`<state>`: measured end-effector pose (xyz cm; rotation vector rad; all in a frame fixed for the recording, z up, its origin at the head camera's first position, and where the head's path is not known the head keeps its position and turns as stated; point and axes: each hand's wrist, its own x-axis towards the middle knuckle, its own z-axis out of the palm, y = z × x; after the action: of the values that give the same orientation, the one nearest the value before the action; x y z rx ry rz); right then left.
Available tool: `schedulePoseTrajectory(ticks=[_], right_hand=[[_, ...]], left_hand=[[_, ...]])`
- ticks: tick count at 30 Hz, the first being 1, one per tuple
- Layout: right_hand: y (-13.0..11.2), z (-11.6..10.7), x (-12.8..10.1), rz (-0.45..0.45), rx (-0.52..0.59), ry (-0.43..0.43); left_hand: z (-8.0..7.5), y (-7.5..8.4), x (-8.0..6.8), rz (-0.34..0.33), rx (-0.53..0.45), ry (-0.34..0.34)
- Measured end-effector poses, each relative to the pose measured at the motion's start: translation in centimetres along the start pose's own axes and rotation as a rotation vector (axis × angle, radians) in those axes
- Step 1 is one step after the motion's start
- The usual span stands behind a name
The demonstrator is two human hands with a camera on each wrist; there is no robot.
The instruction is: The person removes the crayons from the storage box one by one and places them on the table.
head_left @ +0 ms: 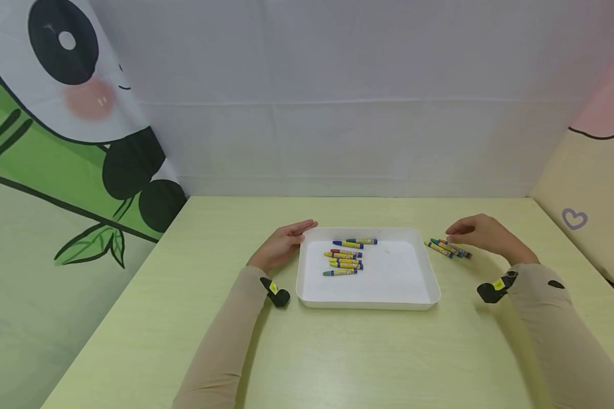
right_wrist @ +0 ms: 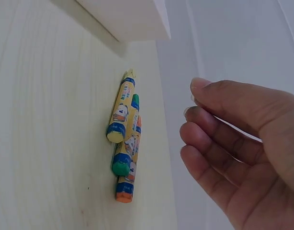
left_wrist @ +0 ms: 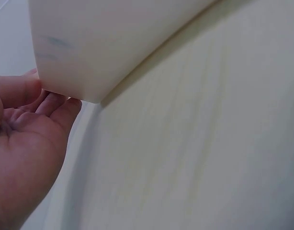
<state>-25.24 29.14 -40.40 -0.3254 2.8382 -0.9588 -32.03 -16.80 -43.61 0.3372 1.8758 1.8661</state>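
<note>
On the table, a white tray (head_left: pixel 368 292) holds several crayons (head_left: pixel 346 255) in yellow-and-blue wrappers, lying in a loose column left of its middle. My left hand (head_left: pixel 281 245) grips the tray's left side near the far corner; in the left wrist view the thumb and fingers (left_wrist: pixel 61 106) meet at its rim. Just right of the tray lies a small heap of crayons (head_left: pixel 446 248), with yellow, green and orange ends (right_wrist: pixel 124 197) showing in the right wrist view. My right hand (head_left: pixel 483 234) hovers beside and above this heap, fingers loosely bent, holding nothing.
The pale wooden table (head_left: pixel 327 358) runs back to a light grey cloth wall (head_left: pixel 337 147). Printed side panels (head_left: pixel 97 272) stand at left and right. A dark band with a small device (head_left: pixel 493 289) sits on each wrist.
</note>
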Motion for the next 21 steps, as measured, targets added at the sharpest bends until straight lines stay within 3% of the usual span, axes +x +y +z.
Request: schedulePoseTrajectory(ticks=[21], right_hand=[[-4.0,0.8,2.1,-0.062,0.050,-0.045]], left_hand=[[-0.1,-0.1,0.1,-0.005,-0.007,0.004]])
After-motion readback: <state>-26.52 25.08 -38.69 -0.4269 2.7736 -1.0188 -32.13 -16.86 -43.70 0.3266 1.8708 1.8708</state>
